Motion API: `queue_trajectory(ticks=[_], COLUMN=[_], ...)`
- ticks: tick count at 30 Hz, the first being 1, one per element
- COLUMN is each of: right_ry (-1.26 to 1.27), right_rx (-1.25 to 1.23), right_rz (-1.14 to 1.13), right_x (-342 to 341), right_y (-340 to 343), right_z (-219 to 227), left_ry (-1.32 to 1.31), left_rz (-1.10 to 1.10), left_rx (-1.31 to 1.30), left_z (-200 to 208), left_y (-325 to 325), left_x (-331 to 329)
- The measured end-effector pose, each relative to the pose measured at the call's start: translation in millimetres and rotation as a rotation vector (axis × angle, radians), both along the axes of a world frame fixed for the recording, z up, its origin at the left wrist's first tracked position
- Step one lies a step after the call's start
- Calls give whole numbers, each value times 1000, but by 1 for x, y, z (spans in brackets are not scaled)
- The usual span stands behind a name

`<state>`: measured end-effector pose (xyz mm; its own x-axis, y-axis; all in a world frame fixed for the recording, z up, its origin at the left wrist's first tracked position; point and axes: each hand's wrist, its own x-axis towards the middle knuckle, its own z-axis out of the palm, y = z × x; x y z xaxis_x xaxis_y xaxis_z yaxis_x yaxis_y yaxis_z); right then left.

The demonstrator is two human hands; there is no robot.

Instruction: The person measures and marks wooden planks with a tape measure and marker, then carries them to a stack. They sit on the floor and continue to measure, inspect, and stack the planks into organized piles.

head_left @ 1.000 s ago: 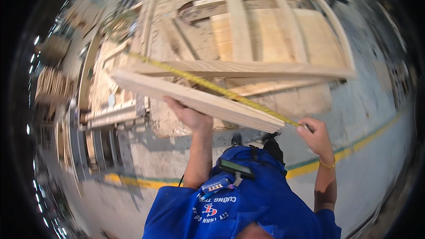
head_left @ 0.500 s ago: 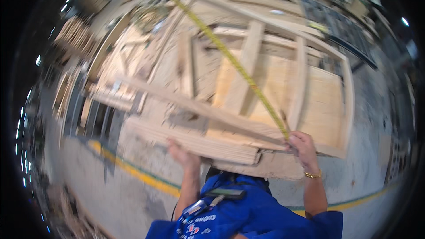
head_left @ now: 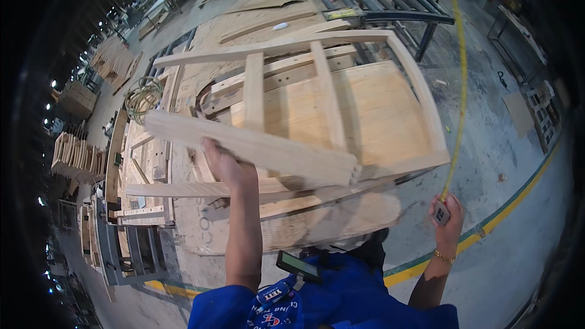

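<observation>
My left hand (head_left: 224, 163) grips a pale wooden board (head_left: 259, 146) from its near edge, lifted and slanting over a wooden frame. That frame (head_left: 420, 91) has long rails and two crossbars and rests on top of plywood. Off to the right, my right hand (head_left: 450, 219) is closed around a small tape measure (head_left: 441, 212). Its yellow blade (head_left: 462, 79) is pulled out and runs far up past the frame's right end. Under the raised board, another wooden strip (head_left: 177, 190) lies along the near side, partly hidden by my left forearm.
A roller conveyor (head_left: 378, 1) stands beyond the frame. Coiled cord (head_left: 145, 97) and several loose wooden pieces lie to the left. Metal racking (head_left: 134, 253) stands at the near left. Yellow and green floor lines (head_left: 469, 240) curve along the right.
My left hand has come up holding the board. My right hand has moved right with the tape measure, and the blade no longer crosses the frame. The view has shifted too.
</observation>
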<state>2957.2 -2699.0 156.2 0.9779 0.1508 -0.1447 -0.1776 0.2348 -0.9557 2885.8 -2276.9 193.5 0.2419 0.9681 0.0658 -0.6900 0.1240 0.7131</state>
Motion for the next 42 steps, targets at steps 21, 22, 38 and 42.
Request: queue_trajectory(ticks=[21,22,38,42], right_ry=[263,272,116,-49], right_rx=[-234,-253,-223,-304], right_rz=[19,87,1130,1206], right_x=[203,230,641,727], right_y=[-255,-248,-38,48], right_z=[-68,-68,-49,-37], left_ry=[401,374,1172,1225], left_rz=[295,228,1335,1294], left_rx=[-260,-227,68,501], left_z=[-76,-76,-31,-16], left_y=[-34,-35,-50,-53], left_x=[142,142,215,309])
